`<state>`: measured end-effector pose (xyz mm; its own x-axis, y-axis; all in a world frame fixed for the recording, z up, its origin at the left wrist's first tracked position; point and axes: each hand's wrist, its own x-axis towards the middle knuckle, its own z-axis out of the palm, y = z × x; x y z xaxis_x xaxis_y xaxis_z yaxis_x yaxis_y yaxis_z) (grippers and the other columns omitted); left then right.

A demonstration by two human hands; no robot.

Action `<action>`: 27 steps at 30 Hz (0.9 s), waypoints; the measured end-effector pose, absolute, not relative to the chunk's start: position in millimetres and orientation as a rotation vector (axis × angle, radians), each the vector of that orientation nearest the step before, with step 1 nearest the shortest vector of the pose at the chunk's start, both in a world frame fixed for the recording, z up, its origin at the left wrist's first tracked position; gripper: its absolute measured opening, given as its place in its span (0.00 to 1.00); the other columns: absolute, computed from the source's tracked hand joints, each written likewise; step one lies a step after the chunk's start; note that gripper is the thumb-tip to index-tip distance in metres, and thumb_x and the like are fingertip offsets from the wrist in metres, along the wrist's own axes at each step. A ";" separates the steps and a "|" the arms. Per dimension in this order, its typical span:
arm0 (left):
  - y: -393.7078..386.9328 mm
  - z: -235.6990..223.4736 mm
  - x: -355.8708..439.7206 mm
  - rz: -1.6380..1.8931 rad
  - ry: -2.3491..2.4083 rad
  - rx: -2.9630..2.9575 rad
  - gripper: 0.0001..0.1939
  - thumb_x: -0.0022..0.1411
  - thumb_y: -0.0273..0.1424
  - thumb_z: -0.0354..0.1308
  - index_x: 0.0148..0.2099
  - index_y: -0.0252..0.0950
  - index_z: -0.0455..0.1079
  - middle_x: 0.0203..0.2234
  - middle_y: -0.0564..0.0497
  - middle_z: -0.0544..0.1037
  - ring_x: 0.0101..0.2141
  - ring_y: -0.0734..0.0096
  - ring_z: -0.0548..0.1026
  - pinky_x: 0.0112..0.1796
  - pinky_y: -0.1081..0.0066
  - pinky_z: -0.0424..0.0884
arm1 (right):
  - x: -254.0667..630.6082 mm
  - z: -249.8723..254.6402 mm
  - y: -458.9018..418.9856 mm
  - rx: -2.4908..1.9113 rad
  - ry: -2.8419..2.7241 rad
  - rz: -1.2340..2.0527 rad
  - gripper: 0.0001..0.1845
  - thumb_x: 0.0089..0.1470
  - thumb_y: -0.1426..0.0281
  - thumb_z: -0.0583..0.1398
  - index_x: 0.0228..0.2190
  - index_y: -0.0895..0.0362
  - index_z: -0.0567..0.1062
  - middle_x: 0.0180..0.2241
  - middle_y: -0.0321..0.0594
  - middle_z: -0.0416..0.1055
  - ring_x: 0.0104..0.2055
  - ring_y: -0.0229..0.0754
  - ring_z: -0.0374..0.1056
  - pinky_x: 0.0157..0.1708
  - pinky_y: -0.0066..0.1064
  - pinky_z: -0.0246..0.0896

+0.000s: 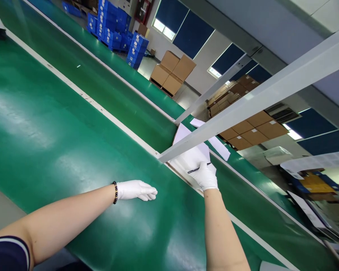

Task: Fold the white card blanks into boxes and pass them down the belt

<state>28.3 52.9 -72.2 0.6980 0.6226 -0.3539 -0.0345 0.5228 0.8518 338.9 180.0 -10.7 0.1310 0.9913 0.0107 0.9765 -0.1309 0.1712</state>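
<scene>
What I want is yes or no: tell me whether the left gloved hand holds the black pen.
No, the black pen is in the right gloved hand, with none showing in the left gloved hand.

Stacked blue crates (106, 19) in bkgd, brn cardbd boxes (184, 67) to rt, dk blue window blinds (193, 34)

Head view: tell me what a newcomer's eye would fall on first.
Probably the white-gloved right hand, right of centre, with a dark pen at a white sheet. Next, likely the pale beam slanting from beside that sheet to the upper right. The glossy green worktop fills much of the left side.
</scene>
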 end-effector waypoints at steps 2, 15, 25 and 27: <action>52.8 -71.8 28.5 0.436 0.710 0.955 0.31 0.58 0.50 0.59 0.53 0.31 0.72 0.51 0.39 0.76 0.54 0.60 0.72 0.55 0.65 0.67 | 335.3 -5.8 178.4 2.257 1.951 0.158 0.39 0.41 0.47 0.64 0.48 0.60 0.66 0.43 0.56 0.70 0.45 0.60 0.69 0.42 0.42 0.64; 53.6 -78.5 30.0 0.451 0.701 0.940 0.32 0.57 0.50 0.60 0.54 0.30 0.72 0.51 0.39 0.76 0.54 0.59 0.72 0.55 0.65 0.67 | 333.4 0.5 181.0 2.272 1.878 0.070 0.38 0.45 0.49 0.62 0.51 0.59 0.65 0.43 0.53 0.71 0.46 0.58 0.70 0.42 0.39 0.64; 52.2 -75.1 29.3 0.444 0.710 0.955 0.28 0.58 0.49 0.59 0.53 0.32 0.73 0.51 0.41 0.76 0.54 0.60 0.72 0.56 0.63 0.66 | 338.7 -0.5 183.3 2.303 1.904 0.066 0.36 0.44 0.49 0.62 0.49 0.57 0.67 0.42 0.51 0.72 0.43 0.57 0.71 0.40 0.39 0.64; 52.3 -75.8 29.5 0.446 0.704 0.955 0.29 0.58 0.49 0.59 0.53 0.32 0.72 0.51 0.40 0.76 0.54 0.59 0.72 0.56 0.64 0.66 | 340.2 -1.3 184.1 2.312 1.916 0.064 0.35 0.45 0.49 0.62 0.49 0.57 0.68 0.42 0.50 0.72 0.44 0.57 0.71 0.40 0.38 0.64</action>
